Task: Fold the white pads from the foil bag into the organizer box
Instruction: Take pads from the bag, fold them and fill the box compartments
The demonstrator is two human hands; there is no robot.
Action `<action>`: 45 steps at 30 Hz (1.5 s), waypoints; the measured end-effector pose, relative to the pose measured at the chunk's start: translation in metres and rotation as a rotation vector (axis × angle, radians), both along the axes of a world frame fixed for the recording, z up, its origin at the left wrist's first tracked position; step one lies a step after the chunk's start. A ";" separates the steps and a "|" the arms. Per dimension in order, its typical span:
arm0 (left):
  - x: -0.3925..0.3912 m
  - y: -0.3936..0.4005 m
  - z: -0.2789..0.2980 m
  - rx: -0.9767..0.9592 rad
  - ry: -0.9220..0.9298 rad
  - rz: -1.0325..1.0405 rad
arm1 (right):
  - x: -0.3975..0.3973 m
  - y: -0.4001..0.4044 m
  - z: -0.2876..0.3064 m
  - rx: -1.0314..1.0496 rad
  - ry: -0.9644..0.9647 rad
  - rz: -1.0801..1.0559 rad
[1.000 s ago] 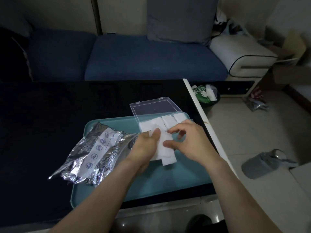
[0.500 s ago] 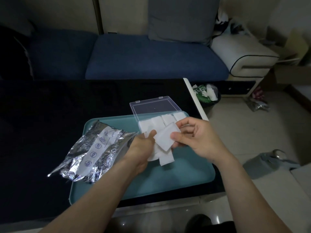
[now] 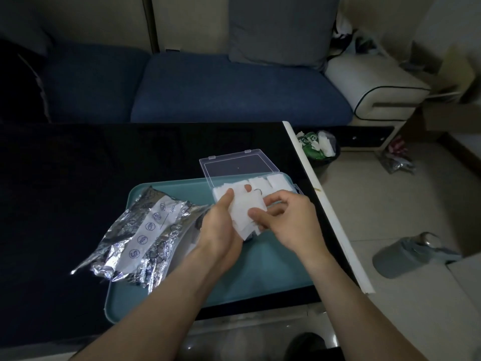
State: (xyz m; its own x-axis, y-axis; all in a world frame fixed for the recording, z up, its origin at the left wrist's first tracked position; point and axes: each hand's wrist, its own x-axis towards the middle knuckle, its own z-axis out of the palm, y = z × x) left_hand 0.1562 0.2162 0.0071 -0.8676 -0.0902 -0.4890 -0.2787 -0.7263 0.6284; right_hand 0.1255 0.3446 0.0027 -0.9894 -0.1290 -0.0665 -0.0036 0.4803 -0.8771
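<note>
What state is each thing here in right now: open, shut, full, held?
Box: lid open, white pads inside.
Foil bag: crumpled, lying on the tray.
Pad: held by both hands.
Left hand: gripping the pad.
Right hand: pinching the pad.

White pads [image 3: 244, 212] held above tray; organizer box [image 3: 260, 182] open (part-filled); foil bag [image 3: 140, 238] crumpled.

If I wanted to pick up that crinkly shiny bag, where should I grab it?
Probably at the foil bag's near end, the bottom-left corner that hangs off the teal tray onto the dark table. Come from the left, since both hands are busy on its right side. It lies flat and crumpled, so fingers can pinch a raised wrinkle along that edge.
</note>
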 end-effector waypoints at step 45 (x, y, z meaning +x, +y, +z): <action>0.000 -0.010 -0.007 -0.182 -0.092 0.047 | -0.006 -0.001 0.013 0.155 0.297 0.154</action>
State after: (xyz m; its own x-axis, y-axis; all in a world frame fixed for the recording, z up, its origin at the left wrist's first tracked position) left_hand 0.1567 0.2058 0.0004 -0.8128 -0.2239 -0.5377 -0.3093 -0.6163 0.7242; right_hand 0.1200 0.3436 0.0154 -0.9382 -0.2890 0.1903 -0.3300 0.5815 -0.7436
